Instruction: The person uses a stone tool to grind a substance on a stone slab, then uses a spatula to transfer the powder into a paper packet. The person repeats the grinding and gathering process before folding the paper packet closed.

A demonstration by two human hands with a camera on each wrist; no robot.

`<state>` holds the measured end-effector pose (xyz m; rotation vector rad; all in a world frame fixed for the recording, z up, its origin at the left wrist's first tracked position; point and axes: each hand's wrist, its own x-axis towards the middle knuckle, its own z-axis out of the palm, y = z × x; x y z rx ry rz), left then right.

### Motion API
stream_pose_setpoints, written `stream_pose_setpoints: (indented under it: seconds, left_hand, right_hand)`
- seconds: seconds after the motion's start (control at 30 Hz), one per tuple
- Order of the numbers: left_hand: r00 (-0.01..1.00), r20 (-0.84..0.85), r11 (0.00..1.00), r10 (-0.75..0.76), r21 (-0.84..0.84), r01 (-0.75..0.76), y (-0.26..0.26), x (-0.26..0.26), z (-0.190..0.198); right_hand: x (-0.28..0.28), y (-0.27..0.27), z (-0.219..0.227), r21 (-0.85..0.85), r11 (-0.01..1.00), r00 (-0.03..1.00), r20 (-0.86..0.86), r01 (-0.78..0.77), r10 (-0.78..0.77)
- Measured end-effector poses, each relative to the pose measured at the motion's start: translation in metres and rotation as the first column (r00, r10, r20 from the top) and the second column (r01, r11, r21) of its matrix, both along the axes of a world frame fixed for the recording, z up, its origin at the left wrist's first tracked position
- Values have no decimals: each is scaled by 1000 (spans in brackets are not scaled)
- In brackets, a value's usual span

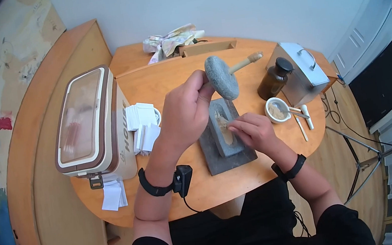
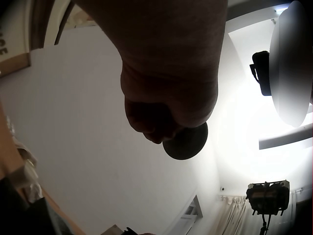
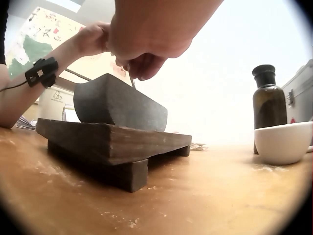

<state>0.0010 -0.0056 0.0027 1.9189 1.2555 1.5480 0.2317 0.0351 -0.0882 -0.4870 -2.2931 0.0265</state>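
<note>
My left hand [image 1: 185,109] grips one end of the wooden axle of a grey stone grinding wheel [image 1: 221,78], held raised above the trough. The axle's other end [image 1: 248,62] sticks out to the right. Below it a boat-shaped stone grinding trough [image 1: 230,147] with tan powder in its hollow sits on a dark wooden stand [image 3: 112,144]. The right hand [image 1: 257,133] is over the trough's right side, its fingers pinching a thin brush-like tool [image 3: 133,83] that reaches down into the hollow. Most of this tool is hidden by the fingers.
At right stand a white bowl [image 1: 272,116] of tan powder, a brown bottle [image 1: 271,83] and a metal case [image 1: 300,74]. A white stick-like tool [image 1: 306,117] lies by the bowl. Left are white paper packets [image 1: 142,115] and a cream storage box [image 1: 124,148]. Cloth [image 1: 171,40] lies behind.
</note>
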Motion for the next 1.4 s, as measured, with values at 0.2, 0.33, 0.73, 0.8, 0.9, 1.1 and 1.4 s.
stream_pose_setpoints:
  seconds: [0.2, 0.33, 0.73, 0.8, 0.9, 1.1, 1.4]
  left_hand:
    - [999, 42, 1000, -5, 19, 4, 1, 0, 0]
    - [1000, 23, 1000, -9, 7, 8, 0, 1, 1]
    - [1000, 29, 1000, -11, 10, 11, -1, 2, 1]
    - [999, 37, 1000, -8, 15, 7, 0, 1, 2]
    - [999, 40, 1000, -18, 11, 18, -1, 2, 1]
    - [999, 47, 999, -26, 34, 24, -1, 1, 2]
    - [1000, -15, 1000, 5, 15, -5, -1, 2, 3]
  right_hand:
    - [-1, 6, 1, 23, 1000, 1000, -8, -1, 1]
    - [-2, 4, 1, 17, 1000, 1000, -20, 6, -6]
    - [-1, 4, 0, -11, 1000, 1000, -23, 3, -3]
    - [-1, 6, -2, -5, 1000, 1000, -13, -13, 13]
    - [4, 5, -4, -52, 998, 1000, -10, -28, 27]
    - [12, 8, -2, -44, 996, 997, 1, -76, 76]
    - [8, -2, 9, -34, 999, 1000, 31, 0, 1]
